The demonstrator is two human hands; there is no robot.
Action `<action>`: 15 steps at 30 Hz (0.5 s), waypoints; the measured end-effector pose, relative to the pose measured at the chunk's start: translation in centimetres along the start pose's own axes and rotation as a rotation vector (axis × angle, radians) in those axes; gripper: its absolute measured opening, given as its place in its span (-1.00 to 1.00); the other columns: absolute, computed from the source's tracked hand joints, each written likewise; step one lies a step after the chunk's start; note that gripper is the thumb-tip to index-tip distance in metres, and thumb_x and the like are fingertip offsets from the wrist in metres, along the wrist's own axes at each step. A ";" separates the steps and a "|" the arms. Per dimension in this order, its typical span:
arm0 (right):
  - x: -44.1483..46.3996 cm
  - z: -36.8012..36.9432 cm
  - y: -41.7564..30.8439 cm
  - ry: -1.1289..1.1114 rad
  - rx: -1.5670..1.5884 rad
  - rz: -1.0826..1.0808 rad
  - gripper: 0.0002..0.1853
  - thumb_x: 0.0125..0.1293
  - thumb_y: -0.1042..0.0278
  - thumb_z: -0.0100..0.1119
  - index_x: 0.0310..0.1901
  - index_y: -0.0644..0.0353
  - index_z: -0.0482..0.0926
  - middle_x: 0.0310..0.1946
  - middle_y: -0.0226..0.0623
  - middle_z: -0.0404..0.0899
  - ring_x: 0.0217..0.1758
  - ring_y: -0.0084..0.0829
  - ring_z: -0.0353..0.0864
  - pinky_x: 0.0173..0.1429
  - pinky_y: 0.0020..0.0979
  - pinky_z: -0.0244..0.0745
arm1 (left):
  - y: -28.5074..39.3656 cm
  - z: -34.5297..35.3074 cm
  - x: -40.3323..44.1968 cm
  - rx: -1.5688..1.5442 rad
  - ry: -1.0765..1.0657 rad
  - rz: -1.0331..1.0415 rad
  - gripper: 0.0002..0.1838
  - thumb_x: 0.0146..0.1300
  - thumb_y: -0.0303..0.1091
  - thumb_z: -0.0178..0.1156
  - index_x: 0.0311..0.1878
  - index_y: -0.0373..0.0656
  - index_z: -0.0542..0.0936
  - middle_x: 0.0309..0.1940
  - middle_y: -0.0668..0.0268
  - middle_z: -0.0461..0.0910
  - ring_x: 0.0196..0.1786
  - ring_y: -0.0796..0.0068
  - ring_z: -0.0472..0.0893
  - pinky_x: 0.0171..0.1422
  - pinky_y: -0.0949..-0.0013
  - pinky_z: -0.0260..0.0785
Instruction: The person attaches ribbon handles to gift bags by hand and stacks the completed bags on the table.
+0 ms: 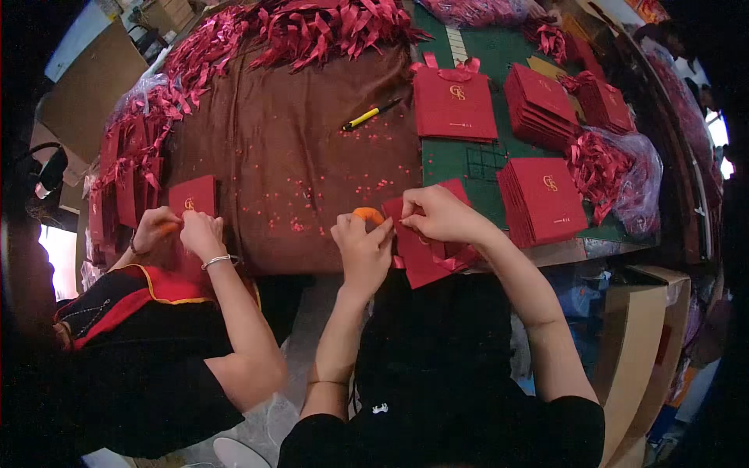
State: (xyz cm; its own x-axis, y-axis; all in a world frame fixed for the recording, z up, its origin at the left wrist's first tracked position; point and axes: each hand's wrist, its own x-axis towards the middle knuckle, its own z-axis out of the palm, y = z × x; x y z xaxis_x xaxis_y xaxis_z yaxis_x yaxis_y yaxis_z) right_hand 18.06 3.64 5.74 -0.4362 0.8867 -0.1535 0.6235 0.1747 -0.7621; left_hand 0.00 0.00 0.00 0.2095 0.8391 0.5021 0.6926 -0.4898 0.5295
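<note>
Paper bag point(412, 256), red and rectangular, lies under the right hand point(443, 214), whose fingertips pinch together, hold unclear; the left hand's point(363, 253) thumb and fingers grasp its left edge.

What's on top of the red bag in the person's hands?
A red ribbon lies across the lower right of the red bag; the right hand covers part of it, with the left hand at its left edge. What's beneath the right hand is hidden.

Left hand point(362, 253) near right hand point(448, 215), both curled.
</note>
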 end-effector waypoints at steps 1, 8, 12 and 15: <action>0.1 0.0 0.2 -0.018 0.159 0.064 -0.90 0.14 0.48 0.21 -0.40 0.32 0.52 -0.48 -0.17 0.63 -0.42 -0.29 0.65 -0.34 -0.28 0.52 | -0.1 0.1 0.1 -0.019 0.015 0.010 -0.72 -0.08 -0.48 0.37 -0.21 -0.03 0.71 -0.21 0.27 0.52 -0.09 0.19 0.37 0.01 0.18 0.16; 0.2 0.7 1.7 0.037 0.316 -0.028 -0.91 0.13 0.57 0.23 -0.43 0.34 0.50 -0.56 -0.23 0.58 -0.48 -0.49 0.58 -0.42 -0.42 0.47 | -0.4 0.1 0.3 -0.118 0.015 0.024 -0.77 -0.08 -0.51 0.36 -0.27 -0.12 0.69 -0.25 0.28 0.50 -0.15 0.23 0.37 -0.03 0.21 0.16; 0.3 0.1 1.4 -0.048 0.440 0.069 -0.90 0.14 0.57 0.24 -0.44 0.34 0.49 -0.55 -0.27 0.57 -0.46 -0.52 0.56 -0.39 -0.45 0.47 | -0.4 0.3 0.3 -0.184 -0.008 -0.023 -0.79 -0.08 -0.55 0.35 -0.29 -0.19 0.68 -0.25 0.27 0.48 -0.16 0.25 0.37 -0.03 0.22 0.18; 0.3 -0.1 1.2 -0.054 0.454 0.043 -0.90 0.14 0.60 0.24 -0.45 0.33 0.49 -0.54 -0.26 0.58 -0.46 -0.53 0.57 -0.38 -0.45 0.47 | -0.4 0.5 0.3 -0.194 -0.013 -0.048 -0.80 -0.08 -0.55 0.35 -0.30 -0.21 0.67 -0.25 0.26 0.47 -0.16 0.25 0.37 -0.02 0.23 0.19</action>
State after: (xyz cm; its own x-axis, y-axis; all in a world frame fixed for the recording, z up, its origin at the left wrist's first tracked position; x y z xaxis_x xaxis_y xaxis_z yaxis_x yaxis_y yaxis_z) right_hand 18.77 4.22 4.82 -0.4565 0.8635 -0.2142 0.2993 -0.0777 -0.9510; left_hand 0.07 0.59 -0.39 0.1889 0.8651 0.4646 0.5565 -0.4841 0.6752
